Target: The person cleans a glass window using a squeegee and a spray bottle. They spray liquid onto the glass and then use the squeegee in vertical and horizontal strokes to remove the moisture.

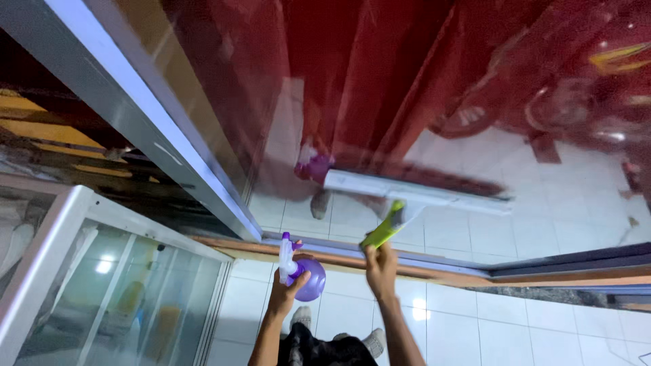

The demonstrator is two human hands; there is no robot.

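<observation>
My right hand (pixel 380 263) grips the yellow-green handle of a window squeegee (pixel 415 193). Its long white blade lies across the lower part of a large glass pane (pixel 434 102), slightly blurred. Beside it, my left hand (pixel 290 281) holds a purple spray bottle (pixel 303 276) with a white trigger head, upright and just in front of the pane's bottom frame. Red curtains (pixel 352 74) hang behind the glass. Reflections of the bottle and of feet show in the pane.
A grey metal frame (pixel 135 115) runs diagonally along the pane's left edge. A wooden sill strip (pixel 434 271) lines the bottom. A glass-fronted cabinet (pixel 102 291) with a white frame stands at lower left. White floor tiles (pixel 529 332) lie below, with my socked feet (pixel 339 335) near the bottom.
</observation>
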